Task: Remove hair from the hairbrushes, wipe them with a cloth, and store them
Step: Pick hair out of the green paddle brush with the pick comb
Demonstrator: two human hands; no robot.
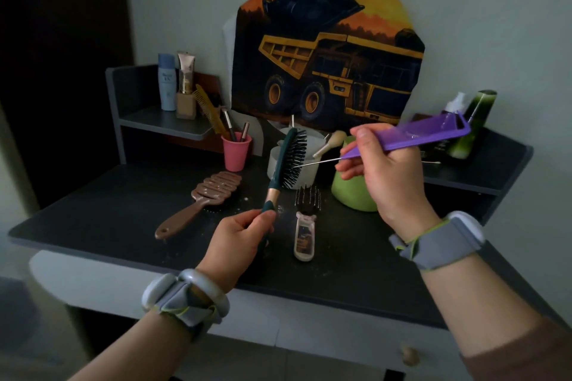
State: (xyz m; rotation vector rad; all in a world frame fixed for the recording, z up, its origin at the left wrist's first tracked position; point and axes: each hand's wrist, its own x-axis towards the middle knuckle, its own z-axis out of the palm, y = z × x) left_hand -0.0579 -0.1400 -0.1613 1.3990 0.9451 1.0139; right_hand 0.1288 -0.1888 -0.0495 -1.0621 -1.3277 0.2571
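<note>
My left hand grips the handle of a dark green hairbrush, held upright above the dark tabletop with its bristles facing right. My right hand holds a purple tail comb; its thin metal tail points left and its tip touches the green brush's bristles. A brown vented brush lies on the table to the left. A small brush with a pale clear handle lies just right of my left hand.
A pink cup with makeup brushes, a white container and a green cup stand behind the brushes. Bottles and a yellow comb sit on the left shelf. A green tube stands at right.
</note>
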